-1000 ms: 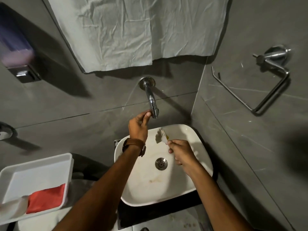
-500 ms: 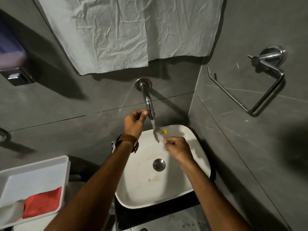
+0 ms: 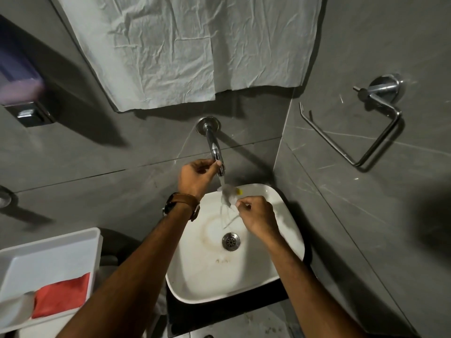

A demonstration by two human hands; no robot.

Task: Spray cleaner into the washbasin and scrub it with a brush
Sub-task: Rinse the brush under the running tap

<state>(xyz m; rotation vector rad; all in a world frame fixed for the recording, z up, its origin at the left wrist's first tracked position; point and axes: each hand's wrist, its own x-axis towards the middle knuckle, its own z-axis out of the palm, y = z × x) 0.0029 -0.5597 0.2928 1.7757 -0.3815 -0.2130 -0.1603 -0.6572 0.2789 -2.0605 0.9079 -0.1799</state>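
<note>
A white washbasin sits low in the corner, with a metal drain and brownish stains around it. A chrome tap juts from the wall above its far rim. My left hand grips the tap's end, and water runs from the spout. My right hand holds a small brush with pale bristles and a yellow tip under the stream, above the basin's far part. Water splashes off the bristles. No spray bottle is in view.
A white tray with a red cloth stands at the lower left. A crumpled white sheet covers the wall above the tap. A soap dispenser hangs at the left, a chrome towel ring on the right wall.
Water has started to run from the tap. My right hand has brought the brush up under the spout, and the stream now hits its bristles. My left hand stays on the tap.
</note>
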